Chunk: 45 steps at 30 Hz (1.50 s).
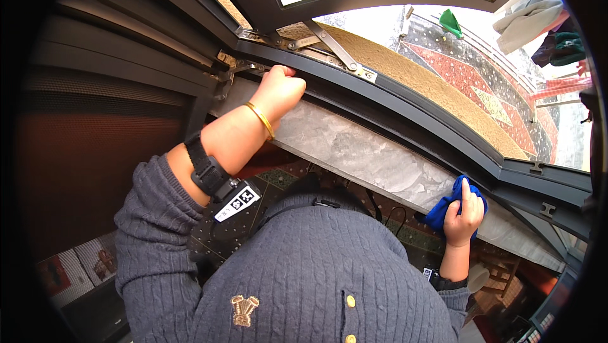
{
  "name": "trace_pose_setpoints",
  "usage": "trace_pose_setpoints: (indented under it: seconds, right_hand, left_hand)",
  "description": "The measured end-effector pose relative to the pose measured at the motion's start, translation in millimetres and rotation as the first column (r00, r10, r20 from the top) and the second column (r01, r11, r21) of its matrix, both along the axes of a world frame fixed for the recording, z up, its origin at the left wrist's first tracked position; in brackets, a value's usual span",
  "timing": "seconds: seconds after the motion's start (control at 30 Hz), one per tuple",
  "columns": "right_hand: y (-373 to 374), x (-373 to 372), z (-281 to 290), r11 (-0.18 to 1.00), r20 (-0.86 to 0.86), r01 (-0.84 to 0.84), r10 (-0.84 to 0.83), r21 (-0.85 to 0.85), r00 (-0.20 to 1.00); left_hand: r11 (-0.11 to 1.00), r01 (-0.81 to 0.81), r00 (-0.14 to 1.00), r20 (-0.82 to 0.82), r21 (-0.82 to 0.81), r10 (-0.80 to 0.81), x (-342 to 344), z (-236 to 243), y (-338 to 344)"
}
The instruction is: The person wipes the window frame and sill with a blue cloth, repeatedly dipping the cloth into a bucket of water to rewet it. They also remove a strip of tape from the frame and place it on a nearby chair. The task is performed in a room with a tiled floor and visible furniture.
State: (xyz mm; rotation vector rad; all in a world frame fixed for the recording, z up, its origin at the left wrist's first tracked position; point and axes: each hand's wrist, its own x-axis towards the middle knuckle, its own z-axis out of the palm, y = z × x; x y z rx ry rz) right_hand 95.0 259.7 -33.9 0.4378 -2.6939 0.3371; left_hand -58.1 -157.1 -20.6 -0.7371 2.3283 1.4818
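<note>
While the left hand (283,93) is curled at the left end of the grey sill (361,146), can't tell if gripping, the right hand (464,217) holds a bunched blue cloth (438,212) on the sill's right half. Probably mid-wipe; next stroke likely needs steady fingertip pressure.

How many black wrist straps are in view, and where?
2: one black strap on the left forearm, behind the gold bangle; another strap at the right wrist, behind the right hand on the blue cloth. Sleeves may hide more.
</note>
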Motion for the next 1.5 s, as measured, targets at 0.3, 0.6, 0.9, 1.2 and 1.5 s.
trace_pose_setpoints:
  seconds: [0.3,0.6,0.9,1.2,1.5]
  right_hand:
    - [1,1,-1,1.000,-0.020,0.014,-0.014,-0.027,1.000]
    - [2,-1,0,0.998,-0.037,-0.013,0.010,-0.067,0.999]
    - [2,-1,1,0.997,-0.048,-0.007,0.003,-0.073,0.999]
    - [2,-1,1,0.995,-0.077,-0.008,0.000,-0.096,0.997]
    - [2,-2,2,0.996,-0.106,-0.002,-0.007,-0.089,0.994]
  left_hand:
    - [0.972,0.057,0.971,-0.214,-0.229,-0.107,10,1,-10]
    - [0.989,0.094,0.951,-0.284,-0.110,-0.122,1,-4,-16]
    - [0.961,0.272,0.911,-0.333,0.041,-0.244,11,48,5]
    - [0.905,0.398,0.849,-0.435,0.150,-0.301,13,113,42]
    - [0.850,0.515,0.780,-0.471,0.108,-0.413,19,163,61]
